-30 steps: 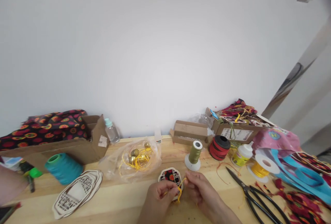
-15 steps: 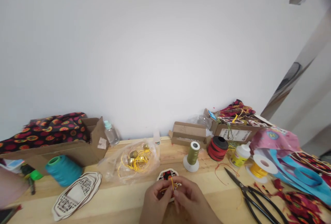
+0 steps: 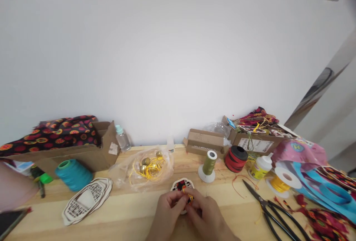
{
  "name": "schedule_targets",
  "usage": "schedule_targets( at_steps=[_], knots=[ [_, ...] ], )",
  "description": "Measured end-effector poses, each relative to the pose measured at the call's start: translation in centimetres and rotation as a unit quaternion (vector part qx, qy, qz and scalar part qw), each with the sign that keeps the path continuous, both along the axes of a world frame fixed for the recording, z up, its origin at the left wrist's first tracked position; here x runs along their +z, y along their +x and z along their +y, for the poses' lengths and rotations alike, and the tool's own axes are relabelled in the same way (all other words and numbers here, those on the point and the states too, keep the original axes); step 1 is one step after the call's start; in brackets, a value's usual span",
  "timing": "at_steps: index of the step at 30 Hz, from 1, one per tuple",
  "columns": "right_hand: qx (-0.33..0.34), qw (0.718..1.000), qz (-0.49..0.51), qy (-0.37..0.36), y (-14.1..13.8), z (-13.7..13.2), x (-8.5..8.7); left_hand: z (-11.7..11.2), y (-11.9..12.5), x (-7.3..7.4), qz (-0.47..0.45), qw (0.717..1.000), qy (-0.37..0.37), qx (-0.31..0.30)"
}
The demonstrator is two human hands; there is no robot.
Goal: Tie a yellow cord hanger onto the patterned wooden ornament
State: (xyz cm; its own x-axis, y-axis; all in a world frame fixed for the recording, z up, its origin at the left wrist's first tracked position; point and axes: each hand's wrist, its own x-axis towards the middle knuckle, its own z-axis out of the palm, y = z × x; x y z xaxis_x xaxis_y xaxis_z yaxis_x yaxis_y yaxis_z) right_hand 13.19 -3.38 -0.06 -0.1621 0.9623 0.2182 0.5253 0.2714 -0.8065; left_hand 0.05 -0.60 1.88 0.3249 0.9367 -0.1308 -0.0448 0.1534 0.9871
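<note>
My left hand (image 3: pixel 166 215) and my right hand (image 3: pixel 205 215) meet low in the middle of the view, fingers pinched together on a thin yellow cord (image 3: pixel 189 196). The cord is at a small round ornament (image 3: pixel 180 185) of pale cut wood over black and red cloth, which lies on the wooden table (image 3: pixel 133 211) just beyond my fingertips. My fingers hide the near part of the ornament.
Olive thread spool (image 3: pixel 209 163), red-black spool (image 3: pixel 236 158), yellow spool (image 3: pixel 280 181), glue bottle (image 3: pixel 260 167) and black scissors (image 3: pixel 267 207) lie right. Plastic bag of gold bells (image 3: pixel 147 165), teal spool (image 3: pixel 73 174), wooden cut-outs (image 3: pixel 86 200), cardboard boxes (image 3: pixel 204 142) lie behind and left. Another person's arm (image 3: pixel 11 191) is far left.
My hands have come together over the ornament: a second ago they were apart with the yellow cord drawn between them. The view has shifted slightly.
</note>
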Motion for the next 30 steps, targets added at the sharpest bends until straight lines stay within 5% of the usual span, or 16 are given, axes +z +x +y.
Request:
schedule_targets(
  at_steps=[9, 17, 30],
  knots=[
    [-0.021, 0.99, -0.023, 0.135, 0.4, 0.4, 1.2, -0.1, -0.1, -0.3, 0.025, 1.0, -0.004, -0.007],
    [-0.016, 0.977, -0.073, 0.198, 0.7, 0.8, 0.8, -0.2, -0.6, -0.3, 0.1, 0.992, 0.072, -0.02],
    [-0.023, 0.986, -0.033, 0.161, 0.3, 0.6, 0.2, -0.2, -0.1, -0.5, 0.067, 0.992, 0.096, 0.037]
  ],
)
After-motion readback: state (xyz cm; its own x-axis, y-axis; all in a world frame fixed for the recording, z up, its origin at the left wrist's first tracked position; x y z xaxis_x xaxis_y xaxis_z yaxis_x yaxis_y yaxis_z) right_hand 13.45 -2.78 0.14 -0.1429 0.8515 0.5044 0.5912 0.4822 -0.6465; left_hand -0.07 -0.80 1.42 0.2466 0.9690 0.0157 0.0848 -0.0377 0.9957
